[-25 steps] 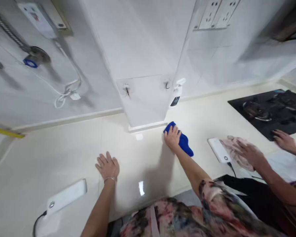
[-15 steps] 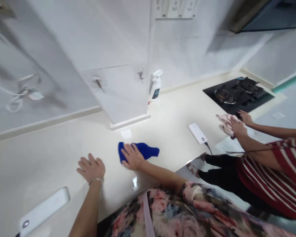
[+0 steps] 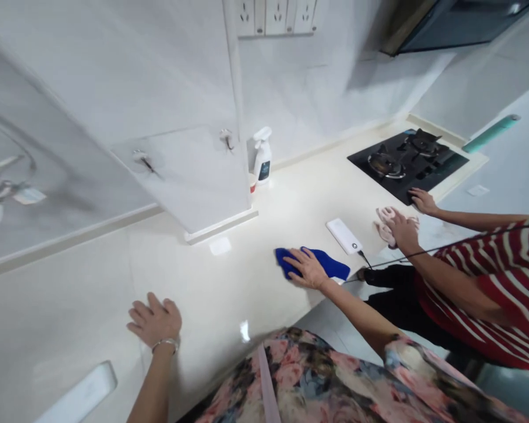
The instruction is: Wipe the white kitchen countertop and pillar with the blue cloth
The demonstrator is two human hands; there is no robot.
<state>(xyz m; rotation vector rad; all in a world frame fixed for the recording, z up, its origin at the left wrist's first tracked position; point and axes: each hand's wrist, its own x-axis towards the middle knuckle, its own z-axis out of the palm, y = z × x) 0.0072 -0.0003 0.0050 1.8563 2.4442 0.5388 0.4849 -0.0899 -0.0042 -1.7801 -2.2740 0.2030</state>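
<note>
A blue cloth (image 3: 330, 262) lies spread on the pale countertop (image 3: 229, 288), close to its front edge. My right hand (image 3: 307, 269) rests flat on the cloth's left part, fingers spread and pressing it down. Away to the left, my left hand (image 3: 155, 320) is palm down on the bare counter with fingers apart, a bracelet on its wrist. Just right of the cloth is a white power bank (image 3: 344, 236) with a black cable.
At right a co-worker in a striped top (image 3: 511, 282) presses a pinkish cloth (image 3: 385, 226) on the counter beside the black gas hob (image 3: 408, 164). A white spray bottle (image 3: 263, 155) stands by the wall pillar (image 3: 194, 182). Another white device (image 3: 81, 393) lies at lower left.
My right hand has slid the blue cloth rightward along the counter, nearer the power bank. My left hand stays flat in about the same spot. The view has turned a little right.
</note>
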